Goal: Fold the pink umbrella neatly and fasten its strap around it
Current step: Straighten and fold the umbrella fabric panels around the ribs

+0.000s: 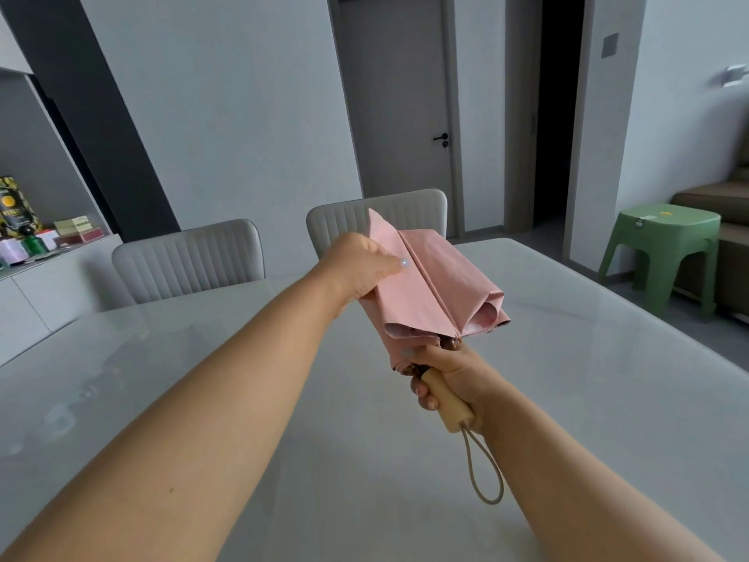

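A collapsed pink umbrella [435, 285] is held in the air above the table, its canopy pointing away from me and its cloth panels loose and partly flattened. My right hand [450, 379] grips its pale wooden handle [448, 399], from which a beige cord loop [484, 468] hangs down. My left hand [356, 265] reaches forward and pinches a flat pink panel on the canopy's left side between thumb and fingers. The strap cannot be made out among the folds.
A glossy white table [587, 379] spreads below my arms. Two grey padded chairs [190, 257] stand at its far edge. A green plastic stool [664, 245] sits on the floor at right. A sideboard with boxes and bottles [36, 233] is at left.
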Demonstrator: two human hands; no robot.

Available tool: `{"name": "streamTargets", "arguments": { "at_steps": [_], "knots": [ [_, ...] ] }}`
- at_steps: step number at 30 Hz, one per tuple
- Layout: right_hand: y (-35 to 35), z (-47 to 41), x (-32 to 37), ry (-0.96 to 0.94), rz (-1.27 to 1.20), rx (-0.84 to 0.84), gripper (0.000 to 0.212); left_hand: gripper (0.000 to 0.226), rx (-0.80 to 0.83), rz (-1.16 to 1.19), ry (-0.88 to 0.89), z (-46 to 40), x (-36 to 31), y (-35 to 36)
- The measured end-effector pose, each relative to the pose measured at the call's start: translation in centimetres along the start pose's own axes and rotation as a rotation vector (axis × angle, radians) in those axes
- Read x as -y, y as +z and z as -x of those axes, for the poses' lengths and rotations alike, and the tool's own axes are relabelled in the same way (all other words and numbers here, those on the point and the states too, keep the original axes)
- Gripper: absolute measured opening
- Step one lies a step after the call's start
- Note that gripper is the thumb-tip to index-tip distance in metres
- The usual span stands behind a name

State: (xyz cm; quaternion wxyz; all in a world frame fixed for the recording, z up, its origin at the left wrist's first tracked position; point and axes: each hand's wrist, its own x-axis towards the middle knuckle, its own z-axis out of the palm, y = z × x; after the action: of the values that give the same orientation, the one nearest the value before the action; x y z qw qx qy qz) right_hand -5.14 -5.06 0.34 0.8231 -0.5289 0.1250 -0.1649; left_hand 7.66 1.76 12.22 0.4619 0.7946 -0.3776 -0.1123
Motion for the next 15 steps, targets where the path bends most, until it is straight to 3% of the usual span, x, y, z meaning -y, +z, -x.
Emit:
{"name": "streamTargets", "arguments": {
  "at_steps": [3,7,8,15],
  "knots": [
    [-0.1,0.0,0.1,-0.012,-0.019,0.032,0.034,0.018,-0.027,0.089,-0.01,0.5,0.8,0.1],
    [-0.2,-0.1,0.1,-0.038,-0.067,0.057,0.083,0.05,0.035,0.175,-0.01,1.3,2.2,0.4],
    [-0.2,-0.1,0.1,-0.035,-0.098,0.056,0.088,0.054,0.035,0.184,-0.003,1.5,2.6,0.6],
    [-0.5,0.0,0.4,-0.026,-0.16,-0.015,0.063,0.054,0.007,0.313,0.075,3.3,5.4,2.1]
  ]
}}
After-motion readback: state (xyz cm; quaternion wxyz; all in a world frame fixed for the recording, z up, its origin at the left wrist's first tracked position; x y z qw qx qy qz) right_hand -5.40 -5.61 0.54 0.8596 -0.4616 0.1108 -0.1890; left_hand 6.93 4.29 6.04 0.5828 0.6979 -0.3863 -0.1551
